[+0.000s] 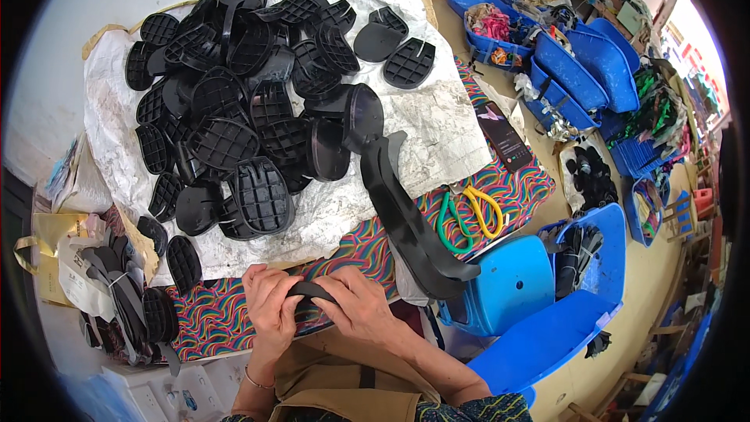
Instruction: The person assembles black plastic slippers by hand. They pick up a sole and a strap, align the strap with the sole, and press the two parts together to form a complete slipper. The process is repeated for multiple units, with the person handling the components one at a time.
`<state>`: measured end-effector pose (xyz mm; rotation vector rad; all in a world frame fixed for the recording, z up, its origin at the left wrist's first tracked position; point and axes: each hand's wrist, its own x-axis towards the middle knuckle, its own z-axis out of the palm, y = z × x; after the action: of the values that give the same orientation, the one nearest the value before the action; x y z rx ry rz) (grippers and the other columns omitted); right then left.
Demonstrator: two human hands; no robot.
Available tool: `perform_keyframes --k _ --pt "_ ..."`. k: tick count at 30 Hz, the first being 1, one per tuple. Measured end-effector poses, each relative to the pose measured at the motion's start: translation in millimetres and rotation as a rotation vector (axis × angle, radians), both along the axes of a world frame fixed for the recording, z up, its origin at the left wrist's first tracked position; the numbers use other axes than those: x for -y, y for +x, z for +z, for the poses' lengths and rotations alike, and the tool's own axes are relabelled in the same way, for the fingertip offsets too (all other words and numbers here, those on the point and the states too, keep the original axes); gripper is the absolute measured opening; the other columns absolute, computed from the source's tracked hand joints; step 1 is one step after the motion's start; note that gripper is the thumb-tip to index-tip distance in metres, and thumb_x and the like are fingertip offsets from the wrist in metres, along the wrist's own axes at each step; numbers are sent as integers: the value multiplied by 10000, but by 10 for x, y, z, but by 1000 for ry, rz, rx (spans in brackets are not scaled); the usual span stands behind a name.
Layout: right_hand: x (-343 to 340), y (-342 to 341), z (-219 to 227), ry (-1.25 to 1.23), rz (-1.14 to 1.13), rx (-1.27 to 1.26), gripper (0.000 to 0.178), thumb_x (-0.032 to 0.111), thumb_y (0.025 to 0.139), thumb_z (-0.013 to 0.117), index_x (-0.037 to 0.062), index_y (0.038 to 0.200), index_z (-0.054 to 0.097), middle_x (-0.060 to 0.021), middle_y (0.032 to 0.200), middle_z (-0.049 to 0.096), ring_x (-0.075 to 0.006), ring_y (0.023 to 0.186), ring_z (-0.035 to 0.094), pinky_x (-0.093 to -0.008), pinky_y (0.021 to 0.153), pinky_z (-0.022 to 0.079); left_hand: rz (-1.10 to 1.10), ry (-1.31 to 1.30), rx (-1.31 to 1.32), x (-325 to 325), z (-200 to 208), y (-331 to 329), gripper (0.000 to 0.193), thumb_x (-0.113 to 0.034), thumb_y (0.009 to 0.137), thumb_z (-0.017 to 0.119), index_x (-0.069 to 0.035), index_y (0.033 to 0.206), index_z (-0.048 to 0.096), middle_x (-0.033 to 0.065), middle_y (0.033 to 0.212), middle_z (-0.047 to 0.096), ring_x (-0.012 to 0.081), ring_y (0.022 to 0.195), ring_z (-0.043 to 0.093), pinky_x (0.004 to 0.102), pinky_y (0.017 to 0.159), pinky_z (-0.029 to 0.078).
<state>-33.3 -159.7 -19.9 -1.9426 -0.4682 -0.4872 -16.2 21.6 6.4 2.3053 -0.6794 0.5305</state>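
My left hand and my right hand are closed on the two ends of a curved black piece, just in front of the table's near edge. Only its dark arched edge shows; my fingers cover the rest. Beyond my hands, a heap of black moulded rounded pieces with grid-ribbed undersides lies on a crumpled white sheet. One such piece lies apart at the sheet's front left. To the right, a long stack of nested, curved black strips reaches past the table's edge.
Scissors with green and yellow handles and a phone lie on the patterned cloth. At right stand a blue stool and a blue tub. Bundled black strips hang at left. More blue tubs line the floor.
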Motion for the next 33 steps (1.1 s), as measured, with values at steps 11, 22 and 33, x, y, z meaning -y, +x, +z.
perform_keyframes --k 11,22,33 --pt "-9 15 -12 3 -52 23 332 102 834 749 -9 1123 631 -111 938 581 -256 780 612 -353 615 511 3 10 20 48 23 60 250 -244 906 675 -8 985 686 95 890 623 286 896 592 478 925 404" --pt "-72 -48 -30 -70 -129 33 381 122 838 752 0 1160 590 -101 927 524 -258 817 586 -353 624 501 1 -22 -135 24 51 41 238 -186 929 628 -1 1062 696 108 933 645 301 949 581 471 973 375" --pt "-70 0 -43 -39 -184 50 334 112 827 761 -3 1116 640 -96 901 559 -236 735 605 -339 574 496 42 -5 -35 90 16 85 196 -180 920 640 -6 987 699 93 908 649 286 911 589 469 956 394"
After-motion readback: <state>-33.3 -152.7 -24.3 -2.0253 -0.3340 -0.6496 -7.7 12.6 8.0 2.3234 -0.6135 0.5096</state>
